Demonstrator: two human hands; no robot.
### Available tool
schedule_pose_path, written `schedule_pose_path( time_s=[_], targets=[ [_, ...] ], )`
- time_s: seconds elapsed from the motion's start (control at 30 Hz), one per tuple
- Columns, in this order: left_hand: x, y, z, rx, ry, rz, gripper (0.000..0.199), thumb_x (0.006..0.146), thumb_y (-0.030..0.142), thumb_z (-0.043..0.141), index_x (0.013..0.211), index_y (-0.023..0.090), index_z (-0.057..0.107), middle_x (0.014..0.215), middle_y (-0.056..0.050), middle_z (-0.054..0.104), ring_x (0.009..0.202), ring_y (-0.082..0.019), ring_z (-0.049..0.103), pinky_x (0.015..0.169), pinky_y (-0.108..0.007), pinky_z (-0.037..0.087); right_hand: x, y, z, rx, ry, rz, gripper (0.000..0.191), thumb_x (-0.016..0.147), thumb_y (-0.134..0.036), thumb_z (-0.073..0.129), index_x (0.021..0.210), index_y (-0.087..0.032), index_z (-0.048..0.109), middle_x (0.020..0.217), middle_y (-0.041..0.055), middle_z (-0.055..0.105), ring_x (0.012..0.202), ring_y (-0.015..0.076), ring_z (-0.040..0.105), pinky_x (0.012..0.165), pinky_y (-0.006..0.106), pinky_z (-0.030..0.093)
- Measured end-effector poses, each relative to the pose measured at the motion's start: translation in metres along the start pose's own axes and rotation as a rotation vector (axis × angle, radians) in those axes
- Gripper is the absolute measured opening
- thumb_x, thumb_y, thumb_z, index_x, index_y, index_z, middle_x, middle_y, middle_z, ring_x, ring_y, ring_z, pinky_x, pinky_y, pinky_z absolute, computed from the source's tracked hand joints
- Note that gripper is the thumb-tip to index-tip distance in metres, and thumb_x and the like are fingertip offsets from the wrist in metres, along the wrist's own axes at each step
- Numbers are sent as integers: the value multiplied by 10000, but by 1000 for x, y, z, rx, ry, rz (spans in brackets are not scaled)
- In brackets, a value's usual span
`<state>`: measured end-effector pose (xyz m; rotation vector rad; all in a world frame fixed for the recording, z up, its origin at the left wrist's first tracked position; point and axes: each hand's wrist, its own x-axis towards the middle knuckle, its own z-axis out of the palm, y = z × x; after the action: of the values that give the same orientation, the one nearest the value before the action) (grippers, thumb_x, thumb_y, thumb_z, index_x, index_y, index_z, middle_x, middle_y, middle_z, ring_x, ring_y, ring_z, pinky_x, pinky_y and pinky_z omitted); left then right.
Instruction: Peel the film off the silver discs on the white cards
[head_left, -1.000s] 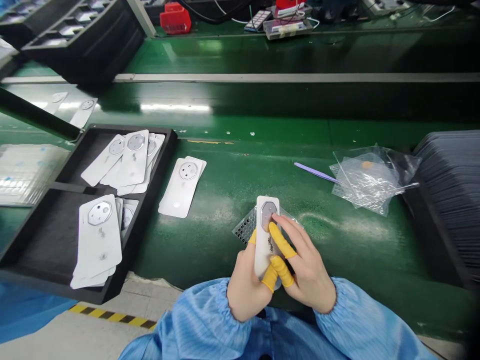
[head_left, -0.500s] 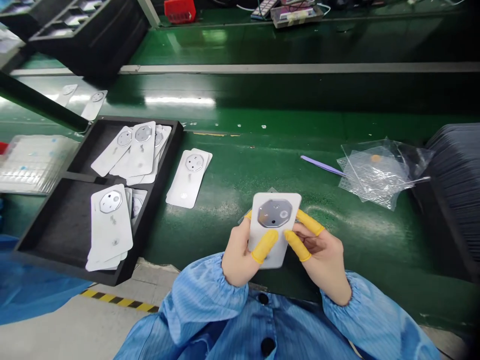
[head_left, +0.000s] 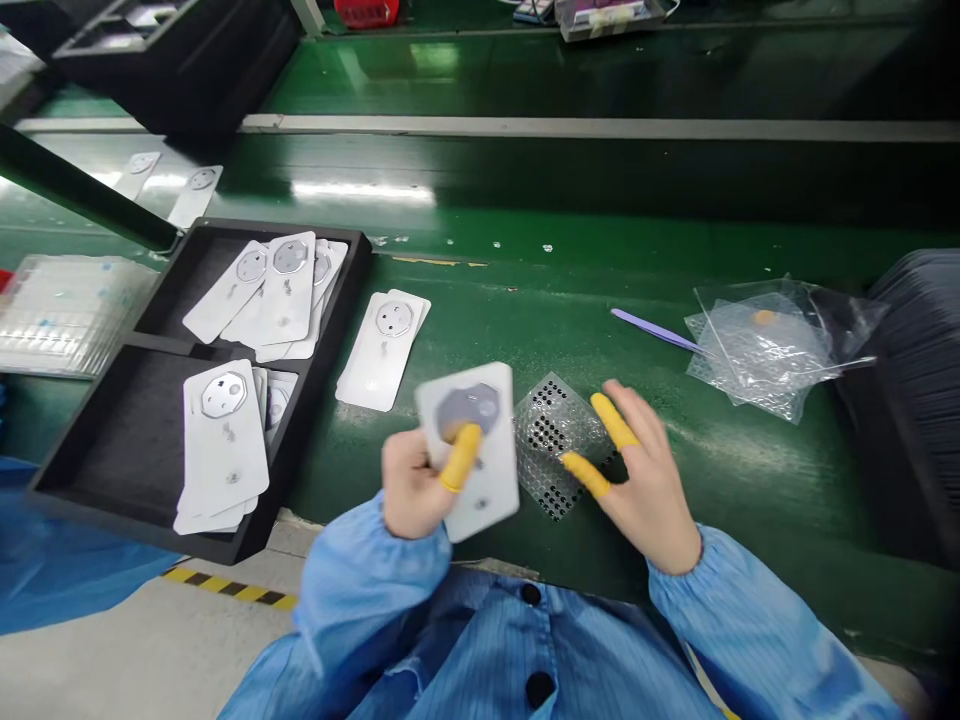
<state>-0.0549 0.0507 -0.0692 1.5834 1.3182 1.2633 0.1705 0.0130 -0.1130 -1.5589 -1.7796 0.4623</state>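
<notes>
1. White panel (head_left: 491, 495) in the left hand (head_left: 420, 490), clamped between the thumb in a yellow finger cot (head_left: 461, 457) and fingers behind; tilted, a little blurred, thumb across the edge of a grey octagonal area (head_left: 480, 400).
2. Right hand (head_left: 652, 490) open, with thumb and fingers spread apart, above the right side of a clear dotted sheet (head_left: 544, 432); impossible to tell whether touching it.
3. Clear dotted sheet set cornerwise on the green work surface (head_left: 480, 330), just right of the held panel, with rows of black dots on it.
4. Off to the left, a black tray (head_left: 105, 430) with two compartments: fanned panels (head_left: 289, 300) in the far one, overlapping panels (head_left: 225, 450) in the near one.
5. Between tray and left hand, a loose pair of panels (head_left: 379, 360), one partly over the other.
6. Over to the right, a slim purple tool (head_left: 652, 328), one end against crumpled clear film (head_left: 780, 350); farther right, dark stacked sheets (head_left: 919, 370).
7. Beyond the tray, two more panels (head_left: 195, 198); at far left, a clear plastic stack (head_left: 71, 315).
</notes>
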Motion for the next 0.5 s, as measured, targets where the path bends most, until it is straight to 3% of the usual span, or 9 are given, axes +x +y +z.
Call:
schedule_pose_path(
  time_s=[0.03,0.07,0.13,0.2,0.3,0.37,0.5],
  targets=[
    [3,-6,-13,27,78,-19,74,715,133,697,643,143,682,547,9,651,444,-94,559,418,-154,424,2,8,1,-121,28,7,463,800,-347,680,1223,-187,581,1469,152,381,1373,384,311,1059,682,292],
    [5,-13,-26,49,159,-52,126,708,137,714,832,155,712,641,2,691,509,-110,608,472,-166,472,3,16,2,-191,42,16,367,814,-347,661,1140,-181,623,1486,155,350,1383,398,280,1048,707,268],
    [9,-26,-46,70,273,-126,595,703,169,744,1264,198,548,830,-18,730,671,-153,679,615,-230,549,8,26,2,-156,17,32,208,865,-316,589,1009,-180,656,1449,149,413,1333,372,384,1028,674,330],
    [9,-35,-54,97,276,-177,794,715,235,750,1412,196,371,982,-64,730,856,-208,701,776,-324,566,16,27,-3,67,-62,94,187,891,-304,541,997,-185,639,1269,143,594,1146,290,586,966,562,464],
    [4,-37,-41,124,99,-299,523,758,376,705,1201,112,620,1102,-140,707,1068,-289,647,960,-403,493,37,17,-19,493,-349,301,293,866,-361,572,1090,-173,563,959,109,717,767,187,690,736,397,587],
    [-1,-31,-21,1,-105,-412,482,778,467,659,1064,81,701,1116,-164,701,1089,-317,634,973,-417,486,53,10,-29,631,-514,399,381,822,-385,627,1120,-167,530,960,111,716,696,163,674,640,338,585],
    [-14,-19,17,-251,-438,-541,516,685,505,729,959,67,741,952,-165,747,880,-301,705,789,-380,573,73,12,-30,609,-549,390,437,783,-402,663,1127,-168,532,1076,139,683,710,165,666,620,344,579]
  ],
)
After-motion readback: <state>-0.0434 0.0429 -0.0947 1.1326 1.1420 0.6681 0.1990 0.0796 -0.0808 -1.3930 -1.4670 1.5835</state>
